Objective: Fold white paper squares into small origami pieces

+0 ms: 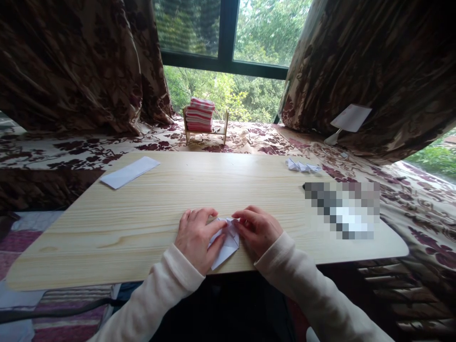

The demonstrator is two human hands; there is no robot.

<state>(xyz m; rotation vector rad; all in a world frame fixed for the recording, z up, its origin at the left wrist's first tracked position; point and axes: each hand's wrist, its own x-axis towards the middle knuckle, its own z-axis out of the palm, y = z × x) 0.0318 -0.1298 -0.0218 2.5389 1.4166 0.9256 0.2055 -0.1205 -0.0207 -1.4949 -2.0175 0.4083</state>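
Observation:
A small white paper (225,244), partly folded, lies near the front edge of a light wooden table (149,209). My left hand (195,237) rests on its left side, fingers curled down and pressing the paper flat. My right hand (257,228) presses the paper's upper right corner with bent fingertips. Both hands wear cream sleeves. Most of the paper under the hands is hidden.
A folded white paper strip (130,172) lies at the table's far left. Small folded white paper pieces (302,166) sit at the far right. A blurred patch (344,209) covers something on the right. Behind, a small wooden rack holds striped cloth (200,115) on a floral sill between curtains.

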